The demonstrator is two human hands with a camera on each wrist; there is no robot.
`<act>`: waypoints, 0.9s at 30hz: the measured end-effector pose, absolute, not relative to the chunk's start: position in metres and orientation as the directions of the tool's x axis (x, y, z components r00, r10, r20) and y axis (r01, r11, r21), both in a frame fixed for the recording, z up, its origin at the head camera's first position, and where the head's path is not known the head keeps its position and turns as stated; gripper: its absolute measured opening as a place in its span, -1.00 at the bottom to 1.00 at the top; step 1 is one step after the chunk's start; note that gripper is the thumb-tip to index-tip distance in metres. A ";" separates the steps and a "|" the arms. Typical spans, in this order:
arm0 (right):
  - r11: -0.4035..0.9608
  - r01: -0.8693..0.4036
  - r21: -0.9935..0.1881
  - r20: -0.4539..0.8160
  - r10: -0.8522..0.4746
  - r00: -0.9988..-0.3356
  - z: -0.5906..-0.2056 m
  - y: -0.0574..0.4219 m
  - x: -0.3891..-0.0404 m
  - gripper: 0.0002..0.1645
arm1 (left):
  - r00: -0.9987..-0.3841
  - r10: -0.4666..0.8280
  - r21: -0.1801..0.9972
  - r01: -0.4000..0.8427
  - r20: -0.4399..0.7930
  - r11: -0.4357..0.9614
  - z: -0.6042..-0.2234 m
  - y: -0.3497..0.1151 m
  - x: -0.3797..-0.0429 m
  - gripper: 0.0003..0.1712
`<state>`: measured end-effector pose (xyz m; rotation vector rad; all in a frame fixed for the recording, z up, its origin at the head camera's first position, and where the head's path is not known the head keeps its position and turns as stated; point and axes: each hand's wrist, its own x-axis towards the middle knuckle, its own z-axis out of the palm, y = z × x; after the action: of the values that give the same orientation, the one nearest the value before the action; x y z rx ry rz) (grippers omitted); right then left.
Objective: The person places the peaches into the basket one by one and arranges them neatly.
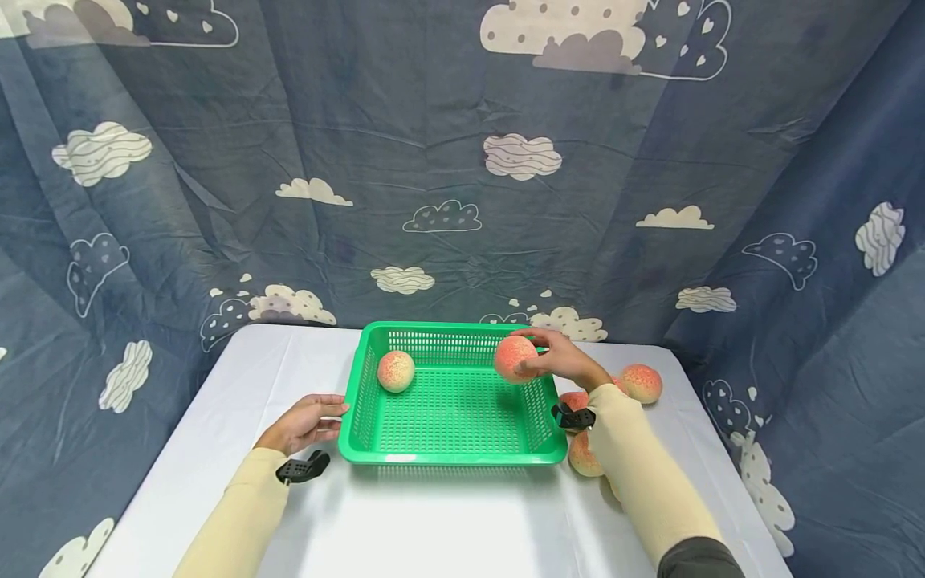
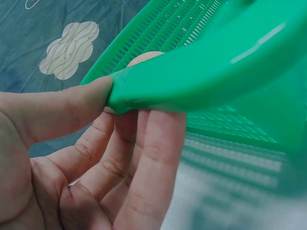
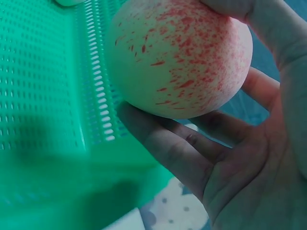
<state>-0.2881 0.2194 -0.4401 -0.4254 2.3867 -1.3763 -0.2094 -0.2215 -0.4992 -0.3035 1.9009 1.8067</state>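
Note:
A green plastic basket [image 1: 451,459] with slotted walls stands on the white table. My left hand [image 1: 312,421] grips its left rim; the left wrist view shows the thumb [image 2: 72,108] on the rim's outer edge and the fingers under it. A peach [image 1: 515,359], speckled red over pale skin, is held by my right hand [image 1: 560,357] above the basket's right end. In the right wrist view the thumb and fingers go round this peach [image 3: 180,57]. Another peach [image 1: 396,371] lies inside the basket near its left wall.
Several more peaches lie on the table to the right of the basket, partly hidden by my right forearm; one peach [image 1: 641,384] shows at the back right. A dark blue curtain [image 1: 448,160] with cloud prints hangs behind and beside the white table [image 1: 433,530].

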 end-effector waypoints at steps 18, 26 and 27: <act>0.412 0.018 -0.911 -0.170 -0.336 -0.926 -0.459 0.159 -0.301 -0.22 | -0.846 0.214 0.871 -0.488 -0.488 0.058 -0.502 -0.224 -0.212 -0.79; 0.392 0.051 -0.919 -0.172 -0.282 -0.944 -0.485 0.137 -0.307 -0.25 | -0.846 0.203 0.869 -0.491 -0.494 0.065 -0.501 -0.224 -0.213 -0.72; 0.391 0.054 -0.919 -0.174 -0.279 -0.945 -0.487 0.134 -0.308 -0.25 | -0.846 0.200 0.869 -0.491 -0.494 0.068 -0.501 -0.225 -0.213 -0.70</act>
<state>-0.3076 0.1336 -0.4868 -0.1965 2.3535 -1.5715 -0.2127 -0.2245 -0.5014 -0.2885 1.8571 1.8305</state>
